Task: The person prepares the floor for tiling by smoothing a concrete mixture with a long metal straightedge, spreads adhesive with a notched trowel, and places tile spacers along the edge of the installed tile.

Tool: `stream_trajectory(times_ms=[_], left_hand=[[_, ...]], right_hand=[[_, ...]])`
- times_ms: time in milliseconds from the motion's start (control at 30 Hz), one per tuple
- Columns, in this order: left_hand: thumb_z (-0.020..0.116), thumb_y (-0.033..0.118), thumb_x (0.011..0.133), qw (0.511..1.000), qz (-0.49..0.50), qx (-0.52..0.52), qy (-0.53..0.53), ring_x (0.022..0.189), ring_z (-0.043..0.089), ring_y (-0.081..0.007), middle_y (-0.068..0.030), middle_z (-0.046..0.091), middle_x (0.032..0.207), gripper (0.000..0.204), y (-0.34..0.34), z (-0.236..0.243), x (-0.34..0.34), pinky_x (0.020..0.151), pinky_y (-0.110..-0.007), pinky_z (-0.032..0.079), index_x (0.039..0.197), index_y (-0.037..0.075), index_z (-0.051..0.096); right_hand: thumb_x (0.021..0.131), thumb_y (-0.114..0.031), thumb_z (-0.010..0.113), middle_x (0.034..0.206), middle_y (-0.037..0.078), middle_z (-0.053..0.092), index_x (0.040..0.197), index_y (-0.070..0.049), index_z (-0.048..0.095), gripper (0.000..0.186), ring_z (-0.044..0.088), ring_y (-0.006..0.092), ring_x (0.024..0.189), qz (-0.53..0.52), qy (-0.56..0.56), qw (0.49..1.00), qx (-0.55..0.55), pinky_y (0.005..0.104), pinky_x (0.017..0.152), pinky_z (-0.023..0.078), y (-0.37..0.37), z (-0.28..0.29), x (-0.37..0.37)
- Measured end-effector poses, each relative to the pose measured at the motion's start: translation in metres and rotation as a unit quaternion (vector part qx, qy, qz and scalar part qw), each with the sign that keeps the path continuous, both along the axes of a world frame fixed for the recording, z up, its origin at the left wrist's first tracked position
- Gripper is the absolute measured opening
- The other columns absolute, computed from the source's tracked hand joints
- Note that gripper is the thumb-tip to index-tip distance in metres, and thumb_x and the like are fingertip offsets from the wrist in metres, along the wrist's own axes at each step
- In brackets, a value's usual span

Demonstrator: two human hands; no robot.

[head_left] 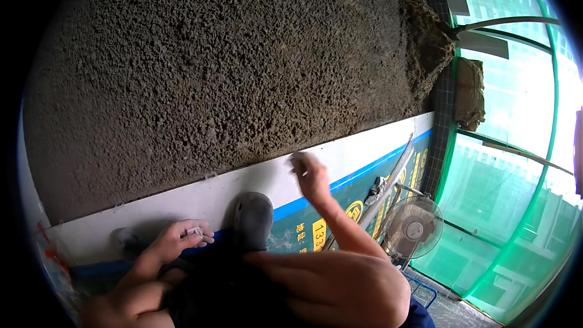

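My left hand [176,237] is closed loosely around small clear-white plastic tile leveling clips [194,231], beside my shoe. Ahead and to the right, my right hand [312,177] has its fingers pinched together over the white tile strip [358,146], close to its far edge. A small pale bit shows at those fingers, too small to name. Along that same edge stands a clear clip [211,176], and another clip [118,206] sits farther left. Past the edge spreads a bed of dark, crumbly mortar [231,73].
My grey shoe [254,218] rests on the strip between my hands. Green printed protective sheeting [291,234] lies nearer me. To the right are a long metal bar [388,185], a round fan [414,229], a brown package [470,94] and green netting [504,206].
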State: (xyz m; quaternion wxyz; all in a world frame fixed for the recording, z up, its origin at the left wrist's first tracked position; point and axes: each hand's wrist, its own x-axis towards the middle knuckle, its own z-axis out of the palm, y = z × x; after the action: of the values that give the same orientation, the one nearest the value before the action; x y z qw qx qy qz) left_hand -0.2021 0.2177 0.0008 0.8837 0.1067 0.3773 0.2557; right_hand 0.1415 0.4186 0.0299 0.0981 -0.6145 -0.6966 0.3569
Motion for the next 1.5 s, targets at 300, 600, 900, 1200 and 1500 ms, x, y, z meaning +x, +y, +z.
stream_trajectory(times_ms=[300,600,900,1200,1500], left_hand=[[0.057,0.012,0.103,0.999,-0.019,0.028,0.012,0.117,0.065,-0.0262,-0.0183,0.065,0.125,0.039,0.000,-0.009,0.006,0.102,-0.037,0.052,0.137,-0.006,0.052],[0.056,0.011,0.102,0.999,-0.017,0.040,0.024,0.116,0.066,-0.0243,-0.0175,0.065,0.125,0.039,-0.006,-0.017,0.004,0.101,-0.036,0.053,0.137,-0.005,0.052],[0.056,0.013,0.101,0.996,-0.023,0.074,0.054,0.115,0.066,-0.0231,-0.0168,0.067,0.125,0.040,-0.001,-0.016,0.002,0.100,-0.035,0.052,0.137,-0.004,0.053],[0.058,0.009,0.097,0.990,-0.042,0.098,0.095,0.110,0.068,-0.0188,-0.0127,0.071,0.117,0.037,-0.006,-0.019,-0.003,0.098,-0.033,0.052,0.133,-0.003,0.057],[0.058,0.009,0.096,0.991,-0.045,0.081,0.095,0.110,0.068,-0.0191,-0.0124,0.071,0.118,0.038,0.000,-0.018,-0.001,0.097,-0.034,0.053,0.132,-0.003,0.057]], right_hand=[[0.091,-0.012,0.070,0.086,0.011,0.071,0.098,-0.009,0.069,0.008,0.069,0.0342,0.077,0.118,-0.205,0.944,0.231,0.0411,0.069,0.055,0.038,-0.033,0.057],[0.089,-0.009,0.064,0.100,0.008,0.071,0.106,-0.011,0.071,0.018,0.069,0.0296,0.087,0.243,-0.266,0.915,0.182,0.0412,0.077,0.054,0.039,-0.030,0.058],[0.086,-0.009,0.059,0.091,0.010,0.065,0.098,-0.009,0.064,0.013,0.066,0.0311,0.091,0.389,-0.342,0.843,0.143,0.0436,0.080,0.051,0.056,-0.022,0.049],[0.086,-0.006,0.065,0.090,0.013,0.067,0.101,-0.008,0.067,0.015,0.067,0.0340,0.082,0.302,-0.250,0.897,0.204,0.0448,0.072,0.055,0.056,-0.025,0.052],[0.085,-0.007,0.064,0.088,0.013,0.067,0.097,-0.009,0.068,0.013,0.066,0.0344,0.080,0.275,-0.320,0.895,0.145,0.0462,0.071,0.054,0.061,-0.027,0.065]])
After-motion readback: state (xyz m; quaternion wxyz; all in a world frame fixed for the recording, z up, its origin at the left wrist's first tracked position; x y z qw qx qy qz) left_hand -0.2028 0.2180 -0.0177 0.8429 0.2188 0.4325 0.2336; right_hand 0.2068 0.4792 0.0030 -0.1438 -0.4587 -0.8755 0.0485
